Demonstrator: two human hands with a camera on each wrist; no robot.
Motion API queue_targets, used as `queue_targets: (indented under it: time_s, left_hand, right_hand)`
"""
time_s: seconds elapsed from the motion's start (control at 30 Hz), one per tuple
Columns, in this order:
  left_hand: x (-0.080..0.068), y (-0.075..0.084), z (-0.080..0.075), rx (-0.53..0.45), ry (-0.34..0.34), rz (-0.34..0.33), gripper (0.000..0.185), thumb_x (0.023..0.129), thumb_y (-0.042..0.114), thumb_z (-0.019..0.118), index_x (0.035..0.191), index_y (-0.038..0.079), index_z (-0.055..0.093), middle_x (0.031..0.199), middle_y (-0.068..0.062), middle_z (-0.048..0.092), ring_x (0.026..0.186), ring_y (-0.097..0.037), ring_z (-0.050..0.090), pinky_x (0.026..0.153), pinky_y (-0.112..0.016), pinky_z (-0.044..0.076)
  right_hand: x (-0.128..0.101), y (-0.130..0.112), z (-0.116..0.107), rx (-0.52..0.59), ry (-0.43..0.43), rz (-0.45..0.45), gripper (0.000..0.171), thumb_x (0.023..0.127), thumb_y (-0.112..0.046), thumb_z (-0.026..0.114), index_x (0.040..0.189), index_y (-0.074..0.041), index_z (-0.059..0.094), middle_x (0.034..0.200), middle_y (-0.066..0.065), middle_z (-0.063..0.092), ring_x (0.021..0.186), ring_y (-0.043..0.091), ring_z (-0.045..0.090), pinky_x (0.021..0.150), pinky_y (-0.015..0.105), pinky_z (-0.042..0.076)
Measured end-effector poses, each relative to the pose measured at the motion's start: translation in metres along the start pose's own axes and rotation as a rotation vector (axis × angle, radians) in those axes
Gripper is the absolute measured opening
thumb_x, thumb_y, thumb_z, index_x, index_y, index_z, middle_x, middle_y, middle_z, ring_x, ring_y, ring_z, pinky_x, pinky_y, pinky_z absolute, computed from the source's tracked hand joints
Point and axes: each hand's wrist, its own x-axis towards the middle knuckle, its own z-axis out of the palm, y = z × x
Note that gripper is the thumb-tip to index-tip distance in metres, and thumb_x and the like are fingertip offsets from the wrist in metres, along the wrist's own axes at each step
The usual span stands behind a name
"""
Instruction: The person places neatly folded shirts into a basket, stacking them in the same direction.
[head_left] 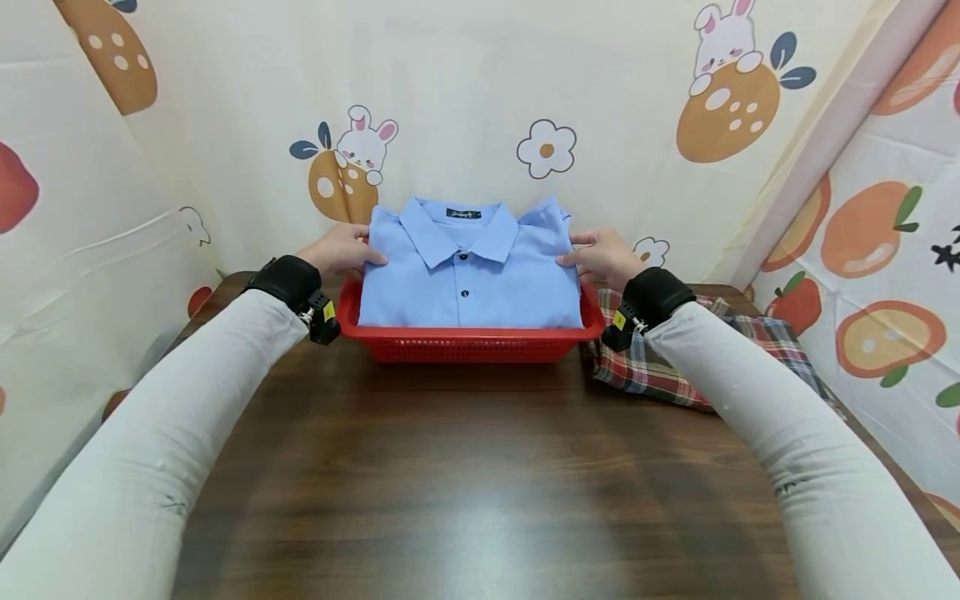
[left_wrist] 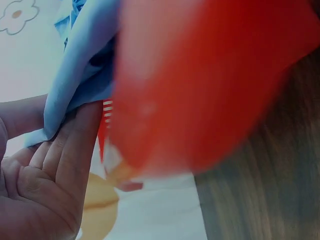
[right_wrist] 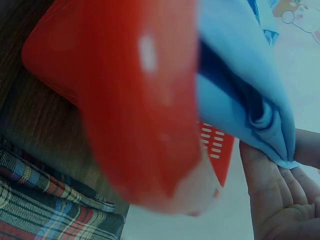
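Observation:
A folded light blue collared shirt point(head_left: 487, 287) sits in a red plastic basket point(head_left: 468, 346), its collar up and facing me. My left hand point(head_left: 343, 252) pinches the shirt's left edge between thumb and fingers; in the left wrist view, the blue cloth point(left_wrist: 75, 75) runs down between them. At the opposite edge my right hand point(head_left: 606, 257) pinches the shirt the same way, and the right wrist view shows its folded layers point(right_wrist: 260, 117) gathered at the fingertips. The lower part of the shirt is hidden behind the basket's front rim.
A plaid cloth point(head_left: 660, 379), folded, lies on the brown wooden table point(head_left: 465, 467) to the right of the basket, partly under my right forearm. Behind the basket hangs a pale curtain point(head_left: 465, 75) with printed rabbits and fruit; similar printed sheets stand at both sides.

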Motion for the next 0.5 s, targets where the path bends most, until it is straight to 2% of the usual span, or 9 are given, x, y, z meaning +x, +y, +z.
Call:
queue_targets:
  time_s: [0.1, 0.17, 0.27, 0.37, 0.5]
  left_hand:
    - [0.002, -0.0048, 0.0023, 0.023, -0.003, 0.006, 0.057, 0.095, 0.017, 0.057, 0.146, 0.002, 0.036, 0.132, -0.024, 0.048, 0.108, -0.036, 0.059, 0.097, -0.046, 0.051]
    - [0.0024, -0.0061, 0.0035, 0.035, -0.003, 0.002, 0.058, 0.095, 0.016, 0.058, 0.146, 0.002, 0.035, 0.131, -0.024, 0.049, 0.105, -0.035, 0.061, 0.094, -0.045, 0.052]
    - [0.0024, -0.0061, 0.0044, 0.047, -0.006, -0.006, 0.059, 0.095, 0.016, 0.058, 0.147, 0.002, 0.034, 0.13, -0.025, 0.049, 0.104, -0.035, 0.062, 0.093, -0.045, 0.052]
    - [0.0014, -0.0038, 0.0045, 0.048, -0.009, -0.014, 0.057, 0.095, 0.015, 0.058, 0.146, 0.001, 0.035, 0.13, -0.025, 0.049, 0.106, -0.036, 0.061, 0.095, -0.046, 0.052]
    - [0.0002, -0.0012, 0.0037, 0.053, -0.012, -0.022, 0.059, 0.095, 0.016, 0.057, 0.147, 0.001, 0.033, 0.133, -0.025, 0.047, 0.11, -0.038, 0.059, 0.097, -0.047, 0.05]
  right_hand:
    - [0.0024, 0.0019, 0.0039, -0.008, -0.004, -0.003, 0.056, 0.093, -0.016, 0.062, 0.145, -0.012, 0.043, 0.13, 0.018, 0.054, 0.054, 0.008, 0.052, 0.055, 0.016, 0.05]
    - [0.0037, 0.0028, 0.006, -0.014, -0.011, -0.007, 0.056, 0.093, -0.014, 0.062, 0.146, -0.01, 0.042, 0.132, 0.018, 0.053, 0.057, 0.007, 0.054, 0.058, 0.016, 0.052]
    - [0.0044, 0.0027, 0.0081, -0.03, -0.021, -0.013, 0.057, 0.093, -0.013, 0.062, 0.146, -0.007, 0.04, 0.135, 0.02, 0.052, 0.065, 0.006, 0.059, 0.074, 0.025, 0.059]
    - [0.0049, 0.0022, 0.0086, -0.048, -0.026, -0.015, 0.058, 0.093, -0.013, 0.061, 0.146, -0.005, 0.039, 0.139, 0.021, 0.05, 0.074, 0.008, 0.062, 0.087, 0.035, 0.055]
    - [0.0056, 0.0027, 0.0084, -0.057, -0.023, -0.011, 0.058, 0.094, -0.014, 0.061, 0.147, -0.005, 0.038, 0.137, 0.022, 0.05, 0.076, 0.009, 0.062, 0.091, 0.037, 0.053]
